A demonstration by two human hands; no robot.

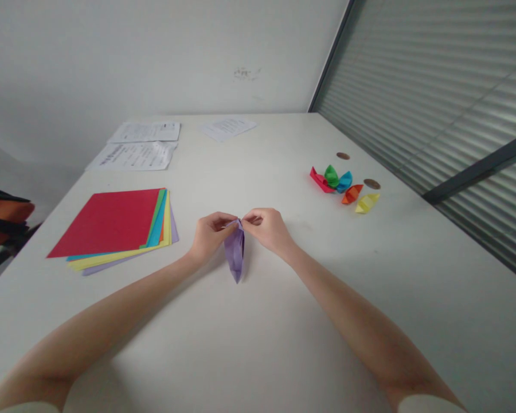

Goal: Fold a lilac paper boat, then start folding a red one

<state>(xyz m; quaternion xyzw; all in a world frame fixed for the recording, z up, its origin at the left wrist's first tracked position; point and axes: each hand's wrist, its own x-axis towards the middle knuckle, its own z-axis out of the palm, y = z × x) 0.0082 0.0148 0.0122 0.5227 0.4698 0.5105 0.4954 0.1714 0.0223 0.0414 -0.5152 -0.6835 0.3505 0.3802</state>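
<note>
A folded piece of purple paper (234, 252), long and narrow with a pointed lower end, is held over the middle of the white table. My left hand (212, 234) pinches its far end from the left, thumb and fingers closed. From the right, my right hand (267, 226) pinches the same far end, its fingertips close to the left ones. The near tip of the paper points toward me. Fingers partly hide the upper end, so the fold there cannot be made out.
Colored paper sheets (112, 221), red on top, lie fanned at left. Several small folded paper boats (336, 180) sit at right near two round holes or discs (372, 183). Printed sheets (145, 132) lie at the back left. Window blinds (447, 86) border the right side.
</note>
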